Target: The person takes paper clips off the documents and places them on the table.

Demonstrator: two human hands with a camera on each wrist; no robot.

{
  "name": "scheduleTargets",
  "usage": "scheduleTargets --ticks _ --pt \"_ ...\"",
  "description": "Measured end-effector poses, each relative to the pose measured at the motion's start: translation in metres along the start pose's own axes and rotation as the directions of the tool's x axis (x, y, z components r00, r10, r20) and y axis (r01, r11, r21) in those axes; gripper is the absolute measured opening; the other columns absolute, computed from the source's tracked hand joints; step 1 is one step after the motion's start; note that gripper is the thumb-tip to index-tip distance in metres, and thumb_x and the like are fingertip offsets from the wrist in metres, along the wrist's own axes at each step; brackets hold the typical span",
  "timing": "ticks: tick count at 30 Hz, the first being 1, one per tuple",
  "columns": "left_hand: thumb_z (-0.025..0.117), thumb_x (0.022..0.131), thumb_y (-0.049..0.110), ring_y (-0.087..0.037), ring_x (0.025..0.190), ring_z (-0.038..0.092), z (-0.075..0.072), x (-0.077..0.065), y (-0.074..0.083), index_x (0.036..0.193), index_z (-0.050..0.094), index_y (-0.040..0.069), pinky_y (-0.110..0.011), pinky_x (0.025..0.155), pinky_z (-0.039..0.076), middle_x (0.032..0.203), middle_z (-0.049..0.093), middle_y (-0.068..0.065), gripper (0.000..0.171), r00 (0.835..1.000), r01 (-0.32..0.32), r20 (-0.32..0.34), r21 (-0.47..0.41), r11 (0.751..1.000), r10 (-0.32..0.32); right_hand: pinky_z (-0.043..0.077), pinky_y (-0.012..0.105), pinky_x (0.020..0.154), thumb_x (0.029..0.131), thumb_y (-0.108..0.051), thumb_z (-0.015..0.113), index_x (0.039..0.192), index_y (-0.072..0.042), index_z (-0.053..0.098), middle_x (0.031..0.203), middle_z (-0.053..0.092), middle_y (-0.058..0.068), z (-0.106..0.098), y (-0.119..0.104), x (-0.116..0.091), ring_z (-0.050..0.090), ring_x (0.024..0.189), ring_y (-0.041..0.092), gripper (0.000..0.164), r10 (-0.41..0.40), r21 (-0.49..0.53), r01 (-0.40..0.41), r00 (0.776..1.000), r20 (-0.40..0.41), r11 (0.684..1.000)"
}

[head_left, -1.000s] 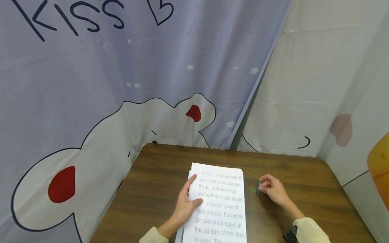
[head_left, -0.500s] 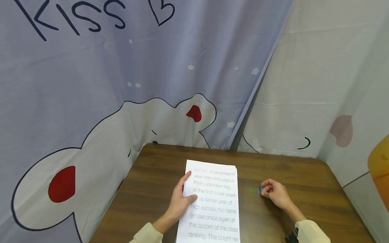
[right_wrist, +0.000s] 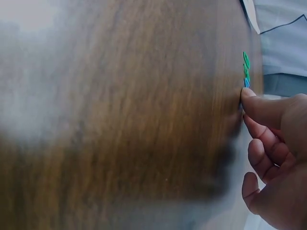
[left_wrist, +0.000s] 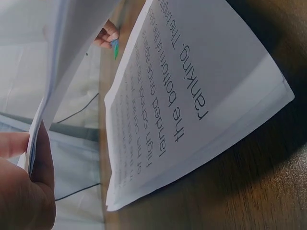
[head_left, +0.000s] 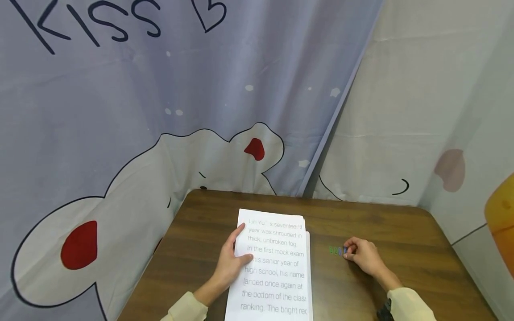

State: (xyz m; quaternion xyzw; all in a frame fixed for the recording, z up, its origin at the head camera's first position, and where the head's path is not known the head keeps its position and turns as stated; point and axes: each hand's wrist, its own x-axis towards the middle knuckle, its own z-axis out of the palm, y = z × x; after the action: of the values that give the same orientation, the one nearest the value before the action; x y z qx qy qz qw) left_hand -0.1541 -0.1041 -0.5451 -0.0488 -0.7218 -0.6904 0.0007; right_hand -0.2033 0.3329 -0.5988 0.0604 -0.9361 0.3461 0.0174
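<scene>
My left hand (head_left: pixel 233 263) grips the left edge of a sheaf of printed paper (head_left: pixel 273 258), thumb on top. In the left wrist view that sheaf is raised above a second paper stack (left_wrist: pixel 201 81) lying on the table. To the right, my right hand (head_left: pixel 364 256) pinches a blue paper clip (head_left: pixel 345 250) between thumb and forefinger, low over the tabletop. Beside it lie a few more paper clips in a row, green (head_left: pixel 333 250) at the left and blue (head_left: pixel 340 251) nearest the fingers. The right wrist view shows the thumb (right_wrist: pixel 259 106) over most of the pinched clip.
The brown wooden table (head_left: pixel 209 223) has its back edge against a printed curtain (head_left: pixel 192 89). A pale curtain (head_left: pixel 401 111) hangs at the right. A dark watch (head_left: pixel 384 310) is on the right wrist.
My left hand has moved left with the paper sheaf, baring the right edge of the stack below. My right hand has shifted slightly right and down with the blue paper clip.
</scene>
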Motion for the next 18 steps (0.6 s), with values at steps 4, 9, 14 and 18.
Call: scheduleTargets --ticks 4,9,14,18 --pt "0.066 0.078 -0.021 -0.033 0.115 0.065 0.0 0.001 -0.001 0.163 0.041 0.016 -0.026 0.084 0.061 0.154 0.051 -0.022 0.096 1.0 0.001 -0.012 0.001 1.0 -0.001 0.041 0.023 0.06 0.082 -0.005 0.088 0.099 -0.005 0.075 0.081 0.064 -0.003 -0.002 0.003 0.0 0.05 0.066 0.005 0.022 -0.012 0.0 0.012 1.0 0.022 1.0" --pt "0.067 0.078 -0.019 -0.032 0.114 0.066 -0.007 0.006 -0.005 0.163 0.04 0.017 -0.028 0.083 0.062 0.152 0.053 -0.022 0.096 0.999 0.031 -0.008 -0.03 0.999 -0.031 0.042 0.022 0.058 0.083 -0.004 0.086 0.102 -0.004 0.077 0.081 0.063 -0.002 -0.003 0.007 0.0 0.049 0.067 0.005 0.021 -0.038 0.022 0.038 0.999 0.017 0.999" --pt "0.066 0.082 -0.018 -0.028 0.114 0.067 -0.021 0.011 -0.014 0.164 0.037 0.018 -0.03 0.083 0.062 0.15 0.054 -0.02 0.094 0.996 0.093 0.021 -0.059 0.994 -0.092 0.041 0.022 0.057 0.084 -0.005 0.086 0.104 -0.004 0.078 0.08 0.061 -0.002 -0.004 0.012 -0.002 0.048 0.066 0.006 0.022 -0.059 0.037 0.059 0.998 0.014 0.998" --pt "0.066 0.084 -0.017 -0.029 0.112 0.069 -0.034 0.016 -0.017 0.165 0.036 0.017 -0.032 0.081 0.063 0.147 0.056 -0.021 0.093 0.994 0.109 0.039 -0.071 0.992 -0.106 0.041 0.022 0.056 0.085 -0.007 0.086 0.105 -0.003 0.078 0.081 0.061 -0.002 -0.004 0.015 -0.002 0.047 0.065 0.006 0.022 -0.075 0.046 0.074 0.997 0.021 0.996"
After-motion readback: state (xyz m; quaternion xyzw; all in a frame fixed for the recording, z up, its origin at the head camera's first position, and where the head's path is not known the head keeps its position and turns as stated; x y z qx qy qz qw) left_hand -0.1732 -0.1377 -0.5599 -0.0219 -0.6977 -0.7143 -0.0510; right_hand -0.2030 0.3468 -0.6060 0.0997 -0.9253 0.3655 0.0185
